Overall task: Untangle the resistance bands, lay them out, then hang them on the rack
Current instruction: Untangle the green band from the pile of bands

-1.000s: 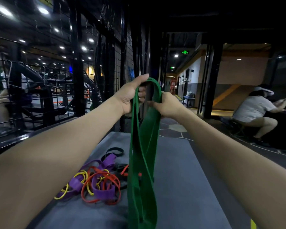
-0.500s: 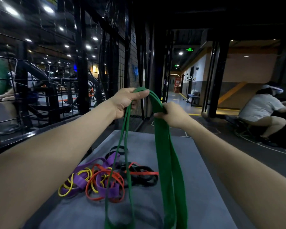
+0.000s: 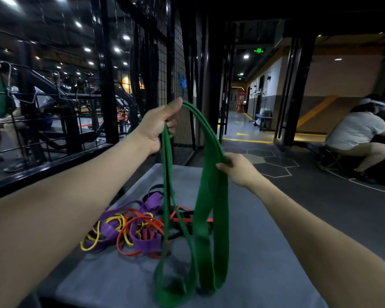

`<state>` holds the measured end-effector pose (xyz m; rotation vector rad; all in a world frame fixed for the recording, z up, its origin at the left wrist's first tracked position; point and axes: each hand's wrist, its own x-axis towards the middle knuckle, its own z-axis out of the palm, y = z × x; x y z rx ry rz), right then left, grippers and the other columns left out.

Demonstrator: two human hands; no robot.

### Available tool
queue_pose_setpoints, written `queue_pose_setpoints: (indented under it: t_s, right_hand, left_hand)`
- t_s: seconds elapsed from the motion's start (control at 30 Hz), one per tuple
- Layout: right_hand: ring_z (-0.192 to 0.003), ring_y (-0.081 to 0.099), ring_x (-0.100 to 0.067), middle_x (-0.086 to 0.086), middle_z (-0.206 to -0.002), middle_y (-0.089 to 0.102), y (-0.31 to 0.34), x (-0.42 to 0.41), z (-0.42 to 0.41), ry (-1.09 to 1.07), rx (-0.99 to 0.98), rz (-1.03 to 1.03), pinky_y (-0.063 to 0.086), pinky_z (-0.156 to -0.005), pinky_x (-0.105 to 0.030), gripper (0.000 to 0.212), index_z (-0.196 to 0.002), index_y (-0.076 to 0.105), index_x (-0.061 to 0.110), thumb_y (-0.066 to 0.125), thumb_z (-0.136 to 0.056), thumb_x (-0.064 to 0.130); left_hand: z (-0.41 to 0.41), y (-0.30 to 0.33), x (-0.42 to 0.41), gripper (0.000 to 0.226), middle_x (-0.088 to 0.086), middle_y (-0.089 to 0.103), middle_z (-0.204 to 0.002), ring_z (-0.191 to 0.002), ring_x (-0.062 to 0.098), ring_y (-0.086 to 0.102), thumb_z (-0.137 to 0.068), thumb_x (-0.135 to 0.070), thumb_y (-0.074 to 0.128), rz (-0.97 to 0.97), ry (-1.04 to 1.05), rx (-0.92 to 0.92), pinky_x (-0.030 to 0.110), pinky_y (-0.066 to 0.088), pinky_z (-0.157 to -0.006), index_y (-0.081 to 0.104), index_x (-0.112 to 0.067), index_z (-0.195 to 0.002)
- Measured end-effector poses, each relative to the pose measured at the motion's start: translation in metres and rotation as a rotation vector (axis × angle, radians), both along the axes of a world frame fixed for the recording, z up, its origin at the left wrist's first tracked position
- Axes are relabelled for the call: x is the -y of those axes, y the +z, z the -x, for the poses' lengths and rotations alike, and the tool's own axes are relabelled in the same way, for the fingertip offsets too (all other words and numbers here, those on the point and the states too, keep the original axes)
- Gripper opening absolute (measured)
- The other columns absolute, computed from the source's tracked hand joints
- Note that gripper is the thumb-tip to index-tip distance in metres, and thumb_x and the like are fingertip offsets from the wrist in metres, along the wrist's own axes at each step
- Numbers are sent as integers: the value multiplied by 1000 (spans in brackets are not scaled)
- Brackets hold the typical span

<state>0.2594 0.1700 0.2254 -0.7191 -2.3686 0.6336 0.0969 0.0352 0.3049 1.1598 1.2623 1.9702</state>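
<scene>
A wide green resistance band (image 3: 211, 210) hangs doubled between my two hands above the grey mat (image 3: 253, 252). My left hand (image 3: 158, 125) pinches its top left part, held higher. My right hand (image 3: 238, 167) grips the right strand lower down. The band's lower loops touch the mat near its front edge. On the mat to the left lies a tangled pile of bands (image 3: 131, 227): purple, yellow, orange-red and black ones knotted together.
A black wire-mesh rack (image 3: 178, 70) rises just beyond the mat. Black railings (image 3: 53, 121) run along the left. A person in a white shirt (image 3: 356, 134) crouches at the right on the dark floor. A lit corridor opens behind.
My hands have spread apart, the right one dropping lower and to the right. The green band has opened into a wider arch between them.
</scene>
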Motion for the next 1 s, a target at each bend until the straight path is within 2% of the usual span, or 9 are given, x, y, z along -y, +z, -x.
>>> queue_pose_setpoints:
  t_s: [0.07,0.17,0.3,0.47,0.57,0.67,0.77,0.87,1.0]
  right_hand:
    - [-98,61,-28,-13,-113,64,-7,1,5,-2,74,2,51,-86,-39,23,-111,64,14,58,-91,24]
    - [-100,62,-28,-9,-112,66,-25,8,17,-54,19,48,52,-81,-36,25,-112,62,14,60,-90,27]
    - [-65,50,-16,-1,-72,54,-36,17,22,-248,-145,106,34,-51,-29,35,-78,45,11,71,-81,35]
    - [-56,43,-13,-1,-58,47,-58,33,41,-124,-138,201,35,-57,-26,36,-63,45,10,70,-83,28]
    - [-72,54,-15,-4,-71,59,-73,37,55,-27,-88,247,39,-67,-24,12,-72,61,11,63,-84,11]
    - [-80,61,-16,-6,-84,67,-82,42,61,148,-60,352,50,-75,-34,14,-85,68,5,56,-80,-2]
    - [-103,63,-16,-4,-109,69,-84,48,62,294,-30,452,49,-94,-32,26,-105,67,6,59,-82,-3]
    - [-97,61,-16,-9,-109,68,-86,50,59,292,-20,391,47,-92,-31,20,-109,63,-1,56,-90,3]
    - [-88,62,-29,-14,-99,65,-78,50,43,202,-60,150,49,-79,-43,14,-111,46,9,40,-99,15]
  left_hand:
    - [0,0,0,22,-8,39,-52,-42,4,33,-79,-38,66,23,-6,-23,19,26,-47,59,-18,-76]
    - [-9,-2,-4,20,-6,37,-53,-42,5,31,-86,-35,60,52,-21,-37,17,26,-43,61,-18,-76]
    - [-14,-4,-8,18,-7,40,-53,-43,4,32,-87,-30,60,45,-34,-55,16,27,-43,60,-16,-76]
    - [-19,-2,-11,21,-10,39,-45,-44,7,31,-82,-37,64,66,-23,-60,20,24,-47,61,-16,-80]
    - [-16,1,-8,37,-8,39,-48,-48,9,32,-61,-48,73,64,-23,-59,23,25,-51,63,-17,-77]
    - [-10,0,-6,23,-10,42,-44,-45,7,33,-82,-38,64,63,-11,-54,21,26,-48,59,-16,-73]
    - [-4,-1,-4,25,-10,43,-42,-41,6,34,-87,-34,60,52,-8,-28,19,28,-44,58,-18,-68]
    - [5,-3,-2,29,-10,42,-44,-41,4,33,-84,-35,63,45,31,-18,18,26,-44,62,-21,-59]
    - [12,-1,2,29,-12,44,-44,-41,2,32,-78,-36,68,-9,52,62,16,26,-43,62,-21,-54]
